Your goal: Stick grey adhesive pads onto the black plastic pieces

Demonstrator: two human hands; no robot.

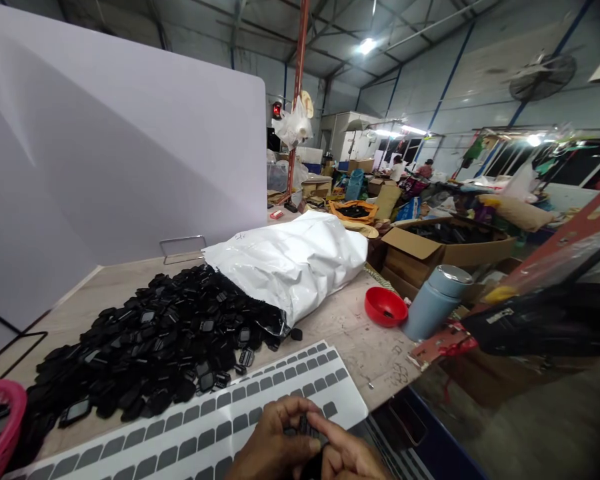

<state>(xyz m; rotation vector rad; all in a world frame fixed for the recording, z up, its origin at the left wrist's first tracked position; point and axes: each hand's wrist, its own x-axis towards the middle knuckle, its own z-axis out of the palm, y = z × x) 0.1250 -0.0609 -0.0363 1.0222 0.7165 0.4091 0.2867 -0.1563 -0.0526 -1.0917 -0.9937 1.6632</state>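
Close together at the lower middle, my left hand (273, 440) and my right hand (350, 450) have their fingers closed on a small black plastic piece (303, 423). Fingers cover most of it, so its full shape is hidden. Beneath the hands lies a white sheet (250, 396) with rows of grey rounded stickers; a few spots near its right end are bare white. A large heap of similar black plastic pieces (150, 340) spreads behind the sheet. Those pieces spill from the mouth of a white plastic bag (300, 260) lying on its side.
A pink basket (15, 413) with black pieces stands at the left edge. On the right of the table (340, 327) are a red bowl (384, 308) and a blue-grey flask (433, 307). Beyond stands an open cardboard box (460, 253). A white panel (170, 133) borders the back left.
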